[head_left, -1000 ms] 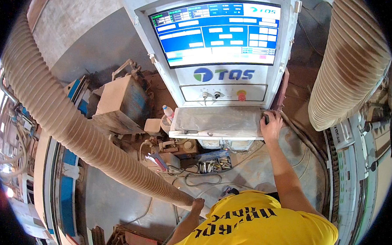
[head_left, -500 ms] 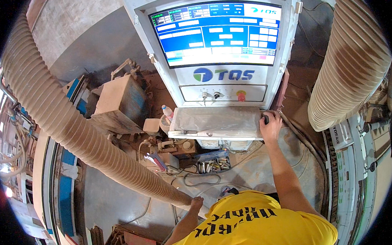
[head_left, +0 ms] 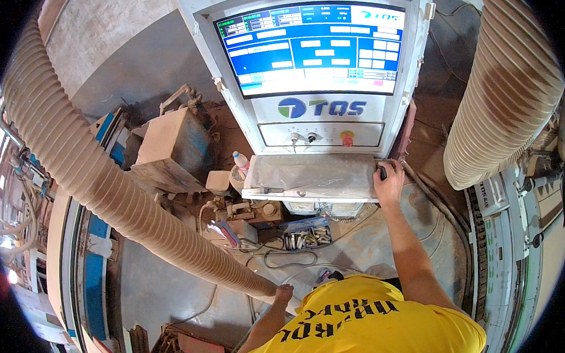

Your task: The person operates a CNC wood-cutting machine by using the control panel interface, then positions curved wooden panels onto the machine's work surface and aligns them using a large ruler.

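My right hand [head_left: 391, 181] is closed over a black computer mouse [head_left: 381, 172] at the right end of the console's narrow shelf [head_left: 351, 199]. Beside it on that shelf lies a dusty keyboard-sized shape under a clear plastic cover [head_left: 320, 173]. Above the shelf stands a white machine console with a lit blue-and-white screen [head_left: 319, 52]. Low in front of my body, my left hand [head_left: 283, 292] is curled against the lower end of a ribbed, dusty hose [head_left: 185, 238]. Its fingers are mostly hidden, so what they grip is unclear.
A second thick hose [head_left: 507, 91] hangs at the right. A red stop button [head_left: 347, 138] sits on the console. Below are a blue toolbox [head_left: 308, 236] and loose cables [head_left: 291, 263]. A dusty box [head_left: 170, 143] and a bottle [head_left: 240, 161] stand left, machine rails [head_left: 490, 249] right.
Both hands stay in place. On the left part of the screen, small details differ slightly.
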### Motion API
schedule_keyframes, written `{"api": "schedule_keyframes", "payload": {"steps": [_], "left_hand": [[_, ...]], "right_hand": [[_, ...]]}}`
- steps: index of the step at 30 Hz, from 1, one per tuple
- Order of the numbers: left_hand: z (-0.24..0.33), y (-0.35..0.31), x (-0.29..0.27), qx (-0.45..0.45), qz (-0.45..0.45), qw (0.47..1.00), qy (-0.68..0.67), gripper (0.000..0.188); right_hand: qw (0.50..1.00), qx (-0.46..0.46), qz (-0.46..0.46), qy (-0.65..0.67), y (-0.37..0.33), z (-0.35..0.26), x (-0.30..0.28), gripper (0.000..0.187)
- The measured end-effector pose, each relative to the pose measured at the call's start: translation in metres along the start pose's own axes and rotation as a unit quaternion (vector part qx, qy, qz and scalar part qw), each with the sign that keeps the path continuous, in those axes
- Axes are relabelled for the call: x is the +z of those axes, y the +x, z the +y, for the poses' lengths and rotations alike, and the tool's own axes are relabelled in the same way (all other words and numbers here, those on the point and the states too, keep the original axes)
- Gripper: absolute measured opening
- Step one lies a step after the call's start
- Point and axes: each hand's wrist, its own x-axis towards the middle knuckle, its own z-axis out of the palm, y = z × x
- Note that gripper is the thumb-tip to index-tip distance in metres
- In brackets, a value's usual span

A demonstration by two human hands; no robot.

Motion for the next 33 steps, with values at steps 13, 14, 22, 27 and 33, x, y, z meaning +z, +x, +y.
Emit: {"api": "schedule_keyframes", "payload": {"steps": [13,14,22,27,33], "left_hand": [[0.001,0.002,-0.004,0.023,-0.014,0.999,0.038,0.052],[0.003,0.000,-0.004,0.012,-0.008,1.000,0.028,0.052],[-0.014,0.008,0.003,0.025,-0.004,0.999,0.024,0.051],[-0.014,0.013,0.009,0.027,-0.004,0.999,0.037,0.051],[-0.006,0.010,0.006,0.014,-0.035,0.999,-0.017,0.050]], "right_hand": [[1.000,-0.003,0.016,-0.009,-0.001,-0.001,0.000,0.028],[1.000,-0.006,0.018,-0.007,-0.001,-0.002,0.000,0.028],[1.000,0.000,0.014,-0.006,0.000,-0.007,0.000,0.027],[1.000,0.000,0.018,-0.004,-0.001,-0.002,-0.001,0.026],[1.000,0.002,-0.003,-0.013,0.000,-0.004,-0.005,0.026]]}}
